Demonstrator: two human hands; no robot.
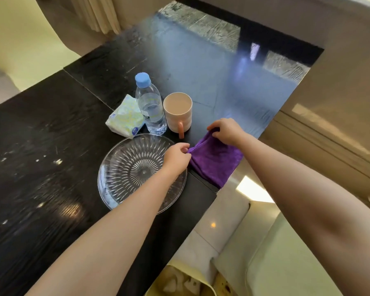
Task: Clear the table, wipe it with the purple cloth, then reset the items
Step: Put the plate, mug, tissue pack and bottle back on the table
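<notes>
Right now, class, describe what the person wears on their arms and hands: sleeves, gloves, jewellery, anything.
The left hand and right hand are ungloved, with no ring that shows. No sleeve, watch or bracelet appears on either side up to the picture's edge; nothing is worn there.

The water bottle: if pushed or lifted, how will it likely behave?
The water bottle stands tall and narrow, so a high push would probably tip it. Its body is round, so once down it may roll.
</notes>
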